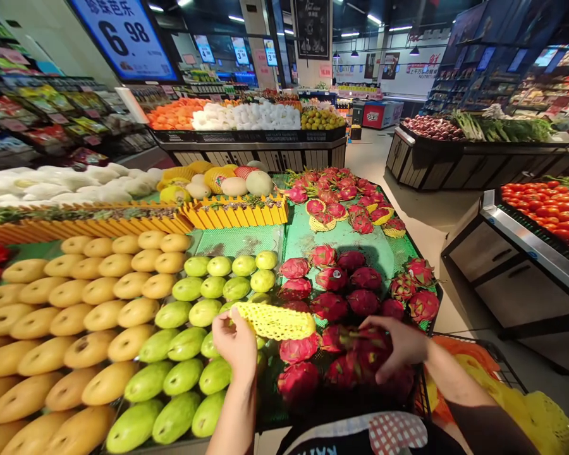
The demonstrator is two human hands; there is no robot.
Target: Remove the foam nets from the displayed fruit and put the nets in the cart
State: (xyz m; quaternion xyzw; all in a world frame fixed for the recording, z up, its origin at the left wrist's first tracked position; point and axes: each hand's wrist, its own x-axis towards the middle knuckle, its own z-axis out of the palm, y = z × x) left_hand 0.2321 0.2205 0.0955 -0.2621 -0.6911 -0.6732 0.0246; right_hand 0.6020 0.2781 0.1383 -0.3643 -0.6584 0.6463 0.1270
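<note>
A yellow foam net sleeve [277,321] hangs flat from the pinched fingers of my left hand [236,340], above the green fruits and the dragon fruits. My right hand [398,347] is curved around a dragon fruit [367,344] at the near right of the display, thumb and fingers on its side. Rows of red dragon fruits [330,306] lie on the green mat around it. Green oval fruits [184,343] stand in rows left of them, under and beside my left hand.
Brown round pears [91,347] fill the left side. Behind stand an orange picket divider [239,215], melons [259,183] and more dragon fruits [346,189]. A basket with yellow and orange nets [497,392] stands at the right. Tomatoes [550,212] lie farther right.
</note>
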